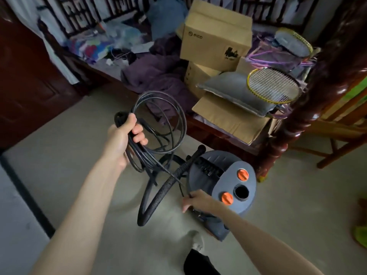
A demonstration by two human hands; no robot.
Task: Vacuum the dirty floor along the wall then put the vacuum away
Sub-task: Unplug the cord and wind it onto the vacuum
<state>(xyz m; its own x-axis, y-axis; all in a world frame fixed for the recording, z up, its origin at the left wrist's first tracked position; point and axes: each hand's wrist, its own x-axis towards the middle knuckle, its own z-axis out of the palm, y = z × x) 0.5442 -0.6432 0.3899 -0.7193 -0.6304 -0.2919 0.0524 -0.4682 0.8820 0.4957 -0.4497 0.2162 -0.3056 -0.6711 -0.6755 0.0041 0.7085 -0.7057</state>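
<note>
Vacuum (220, 187), one: grey canister standing on the pale floor (79, 155) at about 5 o'clock from frame centre, beside a turned wooden post (303, 124). Two orange knobs (242, 174) and one open round port (241, 192) on its top.

Head view, items counted:

- Power cord (158, 120), one, black, gathered in several loose loops. The loops hang at 11 o'clock from the canister; a tail runs down toward its near left side.
- Ribbed hose (158, 197), one, black, curving from the canister's upper left to the floor at 7 o'clock from it.
- Left hand (124, 139): fingers curled round the cord bundle, gripping it, held well above the floor.
- Right hand (195, 201): low against the canister's left flank, thumb and forefinger apparently pinching the cord's tail; the other fingers point down, loosely spread.
- Cardboard boxes (216, 36), at least three, stacked at 12 to 1 o'clock. Rackets (273, 86), two. Grey cushion (234, 90), one.

Judgement: cord being coiled for storage. The remaining slack runs roughly 11-to-5 o'clock between the two hands; the right hand is nearer the canister, so it would feed cord while the left takes the next loop.
</note>
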